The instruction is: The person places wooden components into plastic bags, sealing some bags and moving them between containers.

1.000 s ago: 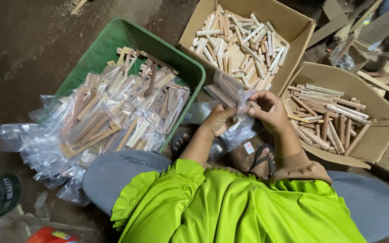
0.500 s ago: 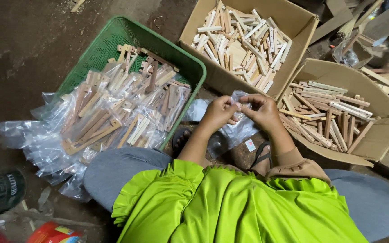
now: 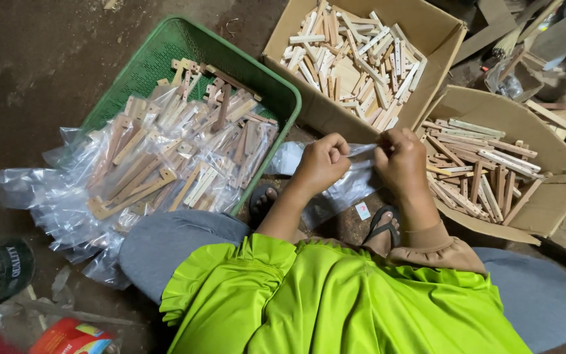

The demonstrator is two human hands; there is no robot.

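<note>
My left hand (image 3: 323, 162) and my right hand (image 3: 399, 160) are both closed on the top edge of a clear plastic bag (image 3: 356, 182), held between them above my feet. The bag hangs down over more clear bags on the ground. To my left, a green plastic basket (image 3: 165, 54) is heaped with wooden pieces sealed in clear bags (image 3: 175, 154), which spill over its near edge. Whether anything is inside the held bag cannot be made out.
A cardboard box of short pale wooden pieces (image 3: 355, 49) stands ahead. A second cardboard box (image 3: 545, 203) with longer brown and pale sticks sits right of my right hand. Sandalled feet (image 3: 382, 226) rest on the dirt floor. Scrap wood lies at the top right.
Both hands have stayed between the boxes, working the bag's edge. The left hand has drawn slightly away from the right, stretching the bag's opening.
</note>
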